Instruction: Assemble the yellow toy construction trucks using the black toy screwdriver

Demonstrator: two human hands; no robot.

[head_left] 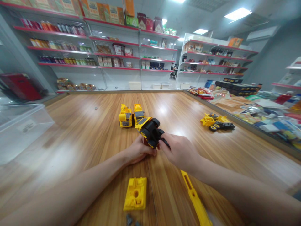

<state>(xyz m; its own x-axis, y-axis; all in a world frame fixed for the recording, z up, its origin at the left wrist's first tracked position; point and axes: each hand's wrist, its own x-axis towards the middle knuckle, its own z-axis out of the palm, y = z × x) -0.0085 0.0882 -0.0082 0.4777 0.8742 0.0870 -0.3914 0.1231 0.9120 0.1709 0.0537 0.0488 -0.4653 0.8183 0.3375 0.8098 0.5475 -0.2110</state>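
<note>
Both my hands hold a yellow toy truck with black wheels (149, 128), tipped on its side just above the wooden table (82, 131). My left hand (138, 150) grips it from below left. My right hand (180, 151) closes on its rear end and a black part. Two more yellow toy trucks (130, 115) stand side by side just beyond. A flat yellow plastic part (135, 193) lies near me, and a long yellow arm piece (195, 201) lies under my right forearm.
Another yellow toy vehicle (216, 121) lies at the right of the table. A clear plastic bin (21, 128) stands at the left edge. Small dark bits (130, 220) lie near the front. Shop shelves (113, 53) line the back; packaged goods (258, 106) fill the right.
</note>
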